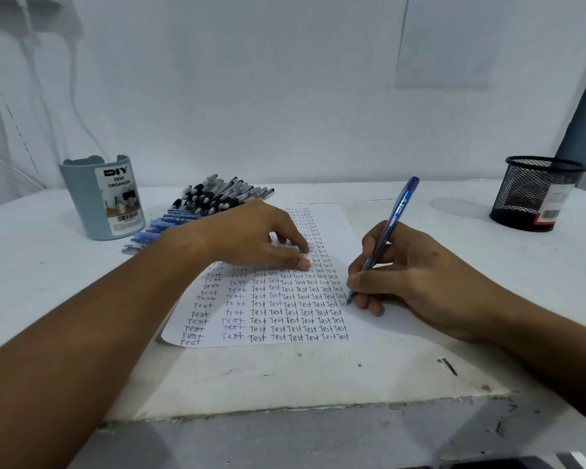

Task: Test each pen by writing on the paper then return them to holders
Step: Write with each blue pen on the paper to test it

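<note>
Right hand (416, 279) pinches blue pen (384, 238), tip on paper (356, 228) just below its fingertips – left hand (261, 238) presses paper, fingers loosely bent; pen pile (207, 204) just beyond its knuckles

Two hands are in view: a left hand (264, 238) at 12 o'clock over one sheet of paper (349, 231), and a right hand (410, 279) at 3 o'clock gripping one blue pen (391, 228). Two holders stand: a grey-blue holder (104, 198) at 10 o'clock, a black mesh holder (535, 194) at 2. One pile of pens (210, 198), too many to count.
</note>
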`<action>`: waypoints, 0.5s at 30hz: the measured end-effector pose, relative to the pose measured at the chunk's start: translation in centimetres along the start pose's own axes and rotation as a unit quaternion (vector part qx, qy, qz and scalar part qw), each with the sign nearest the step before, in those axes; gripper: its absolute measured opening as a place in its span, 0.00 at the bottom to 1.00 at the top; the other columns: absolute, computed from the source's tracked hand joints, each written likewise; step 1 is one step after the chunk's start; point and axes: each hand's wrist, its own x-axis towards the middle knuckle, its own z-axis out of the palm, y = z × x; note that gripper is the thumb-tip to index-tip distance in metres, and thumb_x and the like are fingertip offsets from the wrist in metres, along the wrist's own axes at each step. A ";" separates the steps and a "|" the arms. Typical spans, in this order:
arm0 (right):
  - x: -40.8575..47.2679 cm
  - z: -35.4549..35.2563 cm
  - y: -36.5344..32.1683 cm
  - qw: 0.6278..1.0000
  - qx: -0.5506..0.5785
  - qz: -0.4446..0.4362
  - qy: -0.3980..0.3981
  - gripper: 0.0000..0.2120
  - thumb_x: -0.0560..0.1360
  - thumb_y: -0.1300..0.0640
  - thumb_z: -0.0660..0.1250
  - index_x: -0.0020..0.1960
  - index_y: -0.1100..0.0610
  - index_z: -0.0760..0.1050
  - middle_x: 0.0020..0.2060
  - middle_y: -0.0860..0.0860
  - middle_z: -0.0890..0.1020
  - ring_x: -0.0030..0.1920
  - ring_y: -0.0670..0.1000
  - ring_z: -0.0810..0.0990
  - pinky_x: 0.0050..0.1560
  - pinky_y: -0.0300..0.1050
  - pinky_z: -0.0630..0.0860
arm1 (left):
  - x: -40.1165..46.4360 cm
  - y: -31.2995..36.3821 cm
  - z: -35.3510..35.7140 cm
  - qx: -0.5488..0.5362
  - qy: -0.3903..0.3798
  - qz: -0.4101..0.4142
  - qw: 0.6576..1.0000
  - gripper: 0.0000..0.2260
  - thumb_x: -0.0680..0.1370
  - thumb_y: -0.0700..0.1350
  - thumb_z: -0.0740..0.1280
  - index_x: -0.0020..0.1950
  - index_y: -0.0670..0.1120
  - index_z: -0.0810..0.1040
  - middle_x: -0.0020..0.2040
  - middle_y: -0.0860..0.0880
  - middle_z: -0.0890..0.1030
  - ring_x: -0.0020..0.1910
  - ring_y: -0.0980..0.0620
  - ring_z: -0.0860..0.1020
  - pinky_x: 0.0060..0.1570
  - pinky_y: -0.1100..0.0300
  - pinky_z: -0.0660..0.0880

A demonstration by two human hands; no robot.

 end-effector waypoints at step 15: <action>0.2 -0.1 0.5 1.000 0.022 -0.004 0.011 0.14 0.71 0.74 0.68 0.47 0.60 0.67 0.37 0.60 0.81 0.34 0.61 0.76 0.34 0.47 0.75 | -0.1 -0.1 0.0 -0.007 0.010 -0.002 1.000 0.22 0.66 0.71 0.66 0.54 0.61 0.82 0.54 0.63 0.81 0.53 0.67 0.76 0.56 0.60 0.76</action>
